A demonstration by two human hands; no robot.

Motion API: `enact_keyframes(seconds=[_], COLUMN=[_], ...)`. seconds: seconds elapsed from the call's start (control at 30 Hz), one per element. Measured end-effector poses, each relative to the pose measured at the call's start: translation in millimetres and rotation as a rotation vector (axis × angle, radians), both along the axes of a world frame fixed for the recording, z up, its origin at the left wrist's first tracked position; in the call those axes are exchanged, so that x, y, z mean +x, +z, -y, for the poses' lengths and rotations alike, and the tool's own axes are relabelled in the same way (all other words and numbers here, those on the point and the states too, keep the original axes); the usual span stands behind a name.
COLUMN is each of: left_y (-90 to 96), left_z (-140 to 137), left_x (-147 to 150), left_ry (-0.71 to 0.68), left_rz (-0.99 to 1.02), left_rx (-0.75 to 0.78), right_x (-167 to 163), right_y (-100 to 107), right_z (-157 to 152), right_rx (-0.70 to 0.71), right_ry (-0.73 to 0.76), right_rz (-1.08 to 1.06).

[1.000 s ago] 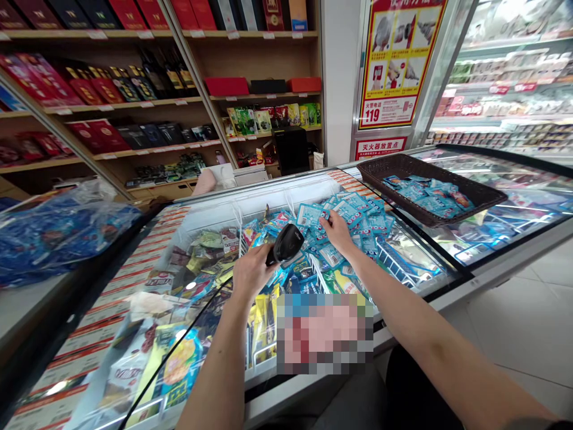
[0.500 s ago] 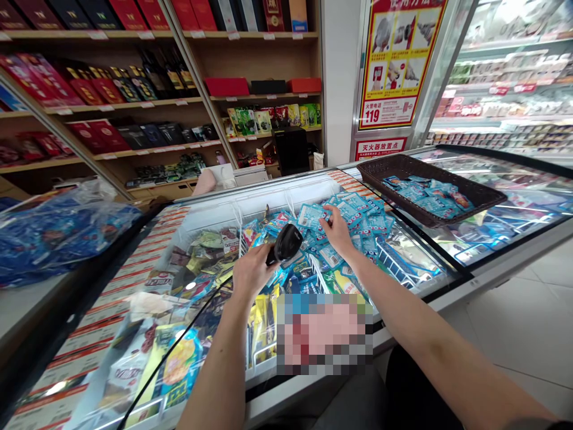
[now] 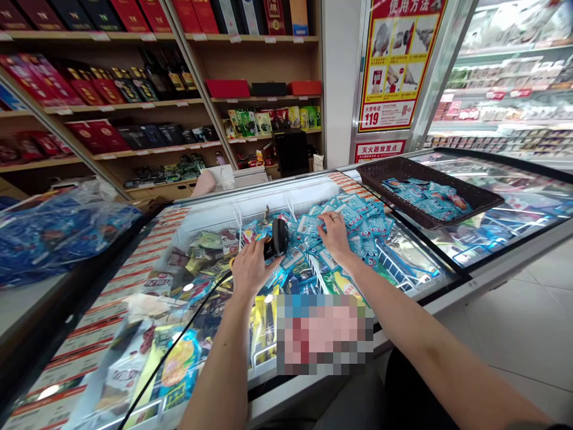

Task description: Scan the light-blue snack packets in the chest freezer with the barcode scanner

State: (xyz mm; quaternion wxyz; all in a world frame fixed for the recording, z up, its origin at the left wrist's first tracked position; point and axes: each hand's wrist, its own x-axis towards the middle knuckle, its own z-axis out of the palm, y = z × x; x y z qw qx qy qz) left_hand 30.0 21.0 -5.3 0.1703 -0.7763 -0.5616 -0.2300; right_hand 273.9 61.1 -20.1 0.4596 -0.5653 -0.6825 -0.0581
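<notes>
A black handheld barcode scanner [image 3: 280, 237] is gripped in my left hand [image 3: 249, 267], its head over the packets and its cord trailing toward the lower left. To the right, my right hand [image 3: 335, 237] has its fingers bent and drawn toward the thumb at the right edge of a small blue packet [image 3: 308, 226]. The fingertips partly cover that edge. Many more blue packets [image 3: 356, 210] lie heaped on the glass of the freezer chest [image 3: 201, 216], around and behind this hand.
A dark brown woven basket [image 3: 486, 200] with blue packets stands on the chest at the right. Bagged goods in blue wrapping [image 3: 67, 233] lie at the left. Behind are shelves [image 3: 264, 37] of boxes and bottles. A pixelated patch hides part of the front edge.
The scanner has moved slightly left and its head has turned more upright. My right hand and the blue packet at its fingertips have come down a little toward me.
</notes>
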Motion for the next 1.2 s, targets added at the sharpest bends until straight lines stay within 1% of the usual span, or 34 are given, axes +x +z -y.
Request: enact_keyframes(seconds=[0.17,0.27,0.4,0.47,0.53,0.63,0.73,0.8,0.87,1.0,1.1,1.2], left_y=[-0.5,2.7,10.0,13.5,17.8,28.7,44.8,54.3,59.3,55.7,50.2,48.1], left_z=[0,1,5,6,8,15,28,37,43,49,55,64], left_x=[4,5,2,-1,-2,2,13,20,27,32,32,31], left_ry=[0.009,-0.034,-0.097,-0.1,-0.088,-0.045,-0.02,-0.023,-0.012,-0.001,0.003,-0.05], left_rz=[0.03,0.112,0.267,0.327,0.379,0.415,0.374,0.353,0.33,0.253,0.298,0.385], left_rx=[-0.009,0.022,0.099,0.145,0.158,0.076,0.001,-0.004,-0.042,-0.183,-0.192,-0.208], right_x=[-6,-8,-8,-7,-7,-7,-9,-12,-15,-19,-18,-13], right_y=[7,11,19,25,34,49,60,63,62,57,57,56], right_z=[8,10,10,10,12,24,42,53,59,60,63,70], right_rx=[-0.023,-0.011,-0.041,-0.075,-0.102,-0.113,-0.073,-0.045,-0.067,-0.167,-0.171,-0.171], right_ry=[-0.077,-0.081,0.032,0.093,0.15,0.22,0.266,0.299,0.305,0.261,0.248,0.222], right_rz=[0.096,0.128,0.155,0.176,0.19,0.189,0.177,0.173,0.192,0.269,0.282,0.275])
